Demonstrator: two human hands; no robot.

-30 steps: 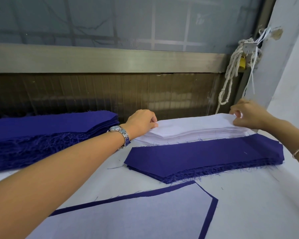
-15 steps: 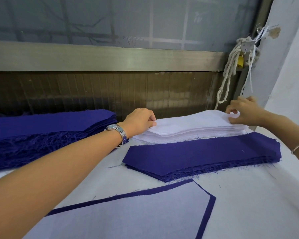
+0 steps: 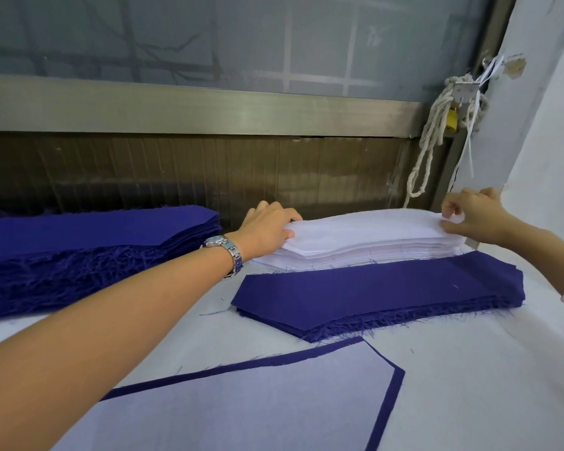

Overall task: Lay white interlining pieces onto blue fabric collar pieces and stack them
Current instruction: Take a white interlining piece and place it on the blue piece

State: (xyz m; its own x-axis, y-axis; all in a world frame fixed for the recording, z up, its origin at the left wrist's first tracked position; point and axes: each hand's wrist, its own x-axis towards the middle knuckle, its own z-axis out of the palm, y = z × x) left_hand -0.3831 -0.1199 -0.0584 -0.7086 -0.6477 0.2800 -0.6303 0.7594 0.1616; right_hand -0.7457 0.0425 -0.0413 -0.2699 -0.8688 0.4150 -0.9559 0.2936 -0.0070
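Observation:
A stack of white interlining pieces (image 3: 372,237) lies at the back of the table. My left hand (image 3: 267,227) pinches the top white piece at the stack's left end. My right hand (image 3: 472,214) pinches the same piece at the right end, lifting that edge slightly. In front of the white stack lies a stack of blue collar pieces (image 3: 365,296). Nearest me is a blue collar piece with white interlining laid on it (image 3: 258,408), a blue border showing round its edge.
A thick pile of blue fabric pieces (image 3: 88,249) with frayed edges fills the left side. A white cloth covers the table (image 3: 485,385). A metal rail and window run along the back; a white rope (image 3: 433,135) hangs at the right beside a white wall.
My right hand has raised the right end of the top white piece a little higher off the stack. My left hand stays at the left end.

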